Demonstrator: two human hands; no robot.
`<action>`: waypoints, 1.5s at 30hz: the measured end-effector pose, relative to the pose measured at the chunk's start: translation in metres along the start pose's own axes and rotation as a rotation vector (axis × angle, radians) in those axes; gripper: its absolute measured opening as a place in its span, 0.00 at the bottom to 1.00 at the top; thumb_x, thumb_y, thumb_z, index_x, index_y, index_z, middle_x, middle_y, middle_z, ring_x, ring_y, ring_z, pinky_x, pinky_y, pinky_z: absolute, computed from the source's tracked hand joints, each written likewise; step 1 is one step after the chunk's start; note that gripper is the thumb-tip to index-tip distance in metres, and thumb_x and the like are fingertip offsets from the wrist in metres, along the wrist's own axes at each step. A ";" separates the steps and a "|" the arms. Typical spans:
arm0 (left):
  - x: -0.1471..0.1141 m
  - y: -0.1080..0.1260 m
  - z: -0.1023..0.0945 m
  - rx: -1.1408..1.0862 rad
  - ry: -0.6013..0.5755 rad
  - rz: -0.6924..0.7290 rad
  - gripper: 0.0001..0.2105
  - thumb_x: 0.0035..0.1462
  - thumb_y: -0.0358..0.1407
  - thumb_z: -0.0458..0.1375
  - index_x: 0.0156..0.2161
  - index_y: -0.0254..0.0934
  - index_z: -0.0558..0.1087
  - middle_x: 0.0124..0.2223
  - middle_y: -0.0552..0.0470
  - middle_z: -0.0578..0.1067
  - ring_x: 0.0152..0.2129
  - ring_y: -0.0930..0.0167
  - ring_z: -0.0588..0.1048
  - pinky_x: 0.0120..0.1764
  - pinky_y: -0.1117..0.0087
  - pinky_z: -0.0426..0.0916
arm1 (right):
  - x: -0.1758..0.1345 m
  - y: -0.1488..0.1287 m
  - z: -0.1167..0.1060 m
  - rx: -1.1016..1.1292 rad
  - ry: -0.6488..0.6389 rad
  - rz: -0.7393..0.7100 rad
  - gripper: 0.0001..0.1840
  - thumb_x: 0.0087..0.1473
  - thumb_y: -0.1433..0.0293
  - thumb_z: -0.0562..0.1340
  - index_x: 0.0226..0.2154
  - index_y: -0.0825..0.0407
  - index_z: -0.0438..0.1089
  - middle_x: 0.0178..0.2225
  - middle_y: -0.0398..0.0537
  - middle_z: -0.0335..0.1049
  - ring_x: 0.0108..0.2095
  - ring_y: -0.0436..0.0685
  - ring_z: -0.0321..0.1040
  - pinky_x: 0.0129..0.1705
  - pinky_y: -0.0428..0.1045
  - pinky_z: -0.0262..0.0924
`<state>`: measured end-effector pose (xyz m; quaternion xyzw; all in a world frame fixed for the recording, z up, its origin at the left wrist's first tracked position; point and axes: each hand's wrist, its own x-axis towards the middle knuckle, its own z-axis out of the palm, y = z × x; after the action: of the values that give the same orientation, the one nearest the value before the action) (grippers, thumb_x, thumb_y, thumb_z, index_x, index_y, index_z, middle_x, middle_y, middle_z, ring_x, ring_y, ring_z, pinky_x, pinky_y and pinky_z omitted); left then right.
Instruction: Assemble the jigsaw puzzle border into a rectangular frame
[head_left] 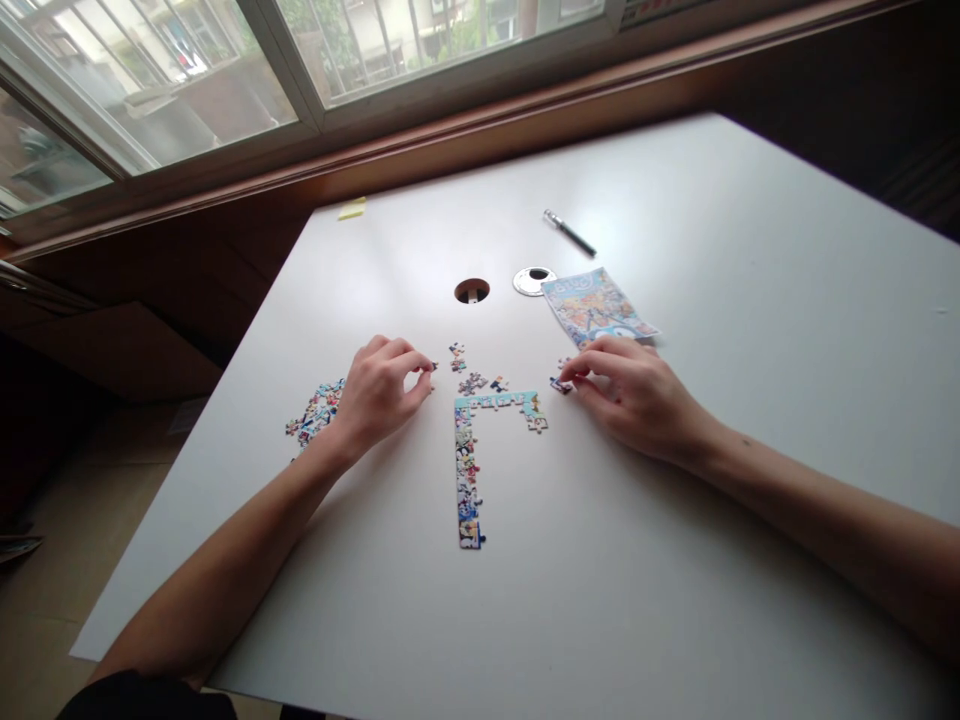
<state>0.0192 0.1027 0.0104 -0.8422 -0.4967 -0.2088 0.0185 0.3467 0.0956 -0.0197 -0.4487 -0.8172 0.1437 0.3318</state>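
Joined jigsaw pieces (466, 470) form a top edge and a long left side on the white table. My left hand (382, 390) is left of its top corner, thumb and forefinger pinched on a small puzzle piece (434, 367), mostly hidden by the fingertips. My right hand (634, 390) is right of the joined edge, its fingertips closed on a dark puzzle piece (559, 384) at the table surface. Several loose pieces (472, 383) lie just above the frame. Partly behind my left hand is a pile of puzzle pieces (313, 412).
A picture sheet (596, 305) lies beyond my right hand, beside a round metal cover (531, 288). There is a cable hole (472, 291) in the table (600, 580). Farther back are a pen (570, 233) and a yellow sticky note (352, 208), with a window behind.
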 end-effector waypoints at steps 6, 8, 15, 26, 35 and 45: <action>0.001 -0.002 0.005 -0.010 -0.003 -0.012 0.06 0.62 0.34 0.60 0.38 0.38 0.80 0.38 0.49 0.78 0.39 0.65 0.70 0.45 0.61 0.66 | 0.001 0.001 0.001 -0.001 0.023 -0.045 0.07 0.58 0.71 0.60 0.34 0.48 0.75 0.37 0.50 0.75 0.37 0.60 0.72 0.42 0.56 0.63; 0.002 -0.003 0.003 -0.010 -0.023 -0.020 0.06 0.62 0.34 0.60 0.39 0.39 0.80 0.39 0.49 0.78 0.39 0.65 0.70 0.46 0.61 0.66 | 0.001 0.002 0.001 0.000 0.025 -0.043 0.07 0.58 0.72 0.60 0.34 0.48 0.75 0.37 0.50 0.75 0.37 0.60 0.72 0.43 0.57 0.63; 0.006 -0.014 -0.015 -0.005 -0.111 -0.060 0.09 0.61 0.29 0.56 0.39 0.41 0.79 0.40 0.51 0.79 0.40 0.65 0.71 0.47 0.61 0.64 | -0.002 0.005 0.001 -0.003 0.007 -0.039 0.07 0.59 0.72 0.61 0.35 0.48 0.75 0.39 0.50 0.74 0.39 0.60 0.71 0.43 0.57 0.63; 0.005 -0.008 -0.027 0.024 -0.287 0.018 0.05 0.61 0.35 0.60 0.37 0.43 0.79 0.41 0.52 0.79 0.41 0.64 0.71 0.48 0.61 0.60 | -0.001 0.005 0.001 0.003 0.000 -0.033 0.06 0.58 0.71 0.61 0.35 0.47 0.75 0.39 0.50 0.74 0.39 0.60 0.72 0.42 0.57 0.63; 0.004 -0.009 -0.026 0.008 -0.358 0.047 0.06 0.63 0.38 0.60 0.35 0.42 0.77 0.38 0.55 0.78 0.39 0.67 0.73 0.48 0.61 0.57 | -0.001 0.007 0.002 -0.009 0.003 -0.062 0.07 0.58 0.73 0.61 0.35 0.48 0.74 0.39 0.49 0.74 0.38 0.58 0.71 0.42 0.56 0.63; 0.004 -0.011 -0.025 -0.038 -0.357 0.138 0.05 0.63 0.37 0.59 0.36 0.42 0.77 0.36 0.55 0.78 0.36 0.69 0.73 0.46 0.64 0.57 | -0.002 0.005 0.001 -0.002 -0.012 -0.038 0.07 0.58 0.73 0.61 0.36 0.47 0.74 0.39 0.49 0.73 0.39 0.59 0.71 0.43 0.56 0.63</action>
<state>0.0033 0.1054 0.0327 -0.8982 -0.4291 -0.0637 -0.0715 0.3499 0.0967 -0.0236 -0.4324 -0.8278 0.1393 0.3292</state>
